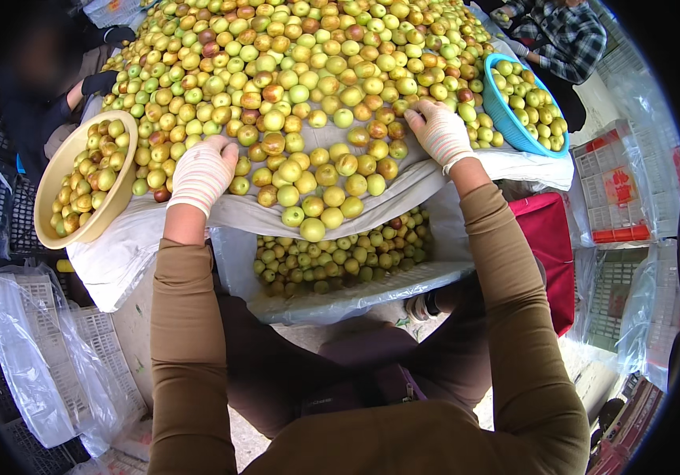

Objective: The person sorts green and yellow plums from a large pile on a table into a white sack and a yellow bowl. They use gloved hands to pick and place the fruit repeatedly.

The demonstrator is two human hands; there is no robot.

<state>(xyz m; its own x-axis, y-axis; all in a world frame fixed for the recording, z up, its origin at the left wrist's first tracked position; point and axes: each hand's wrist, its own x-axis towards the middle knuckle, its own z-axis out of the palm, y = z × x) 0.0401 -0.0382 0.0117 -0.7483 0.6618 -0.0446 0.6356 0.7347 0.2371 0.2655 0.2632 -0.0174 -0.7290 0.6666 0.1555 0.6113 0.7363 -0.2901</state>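
A large heap of yellow-green and brownish jujubes point(292, 77) covers the cloth-draped table before me. My left hand point(204, 171), in a white glove with pink stripes, rests palm down at the heap's left front, touching fruit; its fingertips are hidden. In a matching glove, my right hand point(439, 132) lies farther right at the edge of the pile, thumb towards the middle. Whether either hand grips a fruit is unclear. Between them, loose jujubes point(326, 175) spread down to the sagging grey cloth point(242, 211). Below that edge stands a plastic-lined crate point(369, 295) holding more jujubes.
A beige basin point(49, 228) of jujubes stands at left, a blue basket point(509, 127) of them at right. Two other people point(571, 41) sit beside the table. Plastic-lined crates point(37, 332) stand on both sides, and red fabric point(545, 261) hangs by my right arm.
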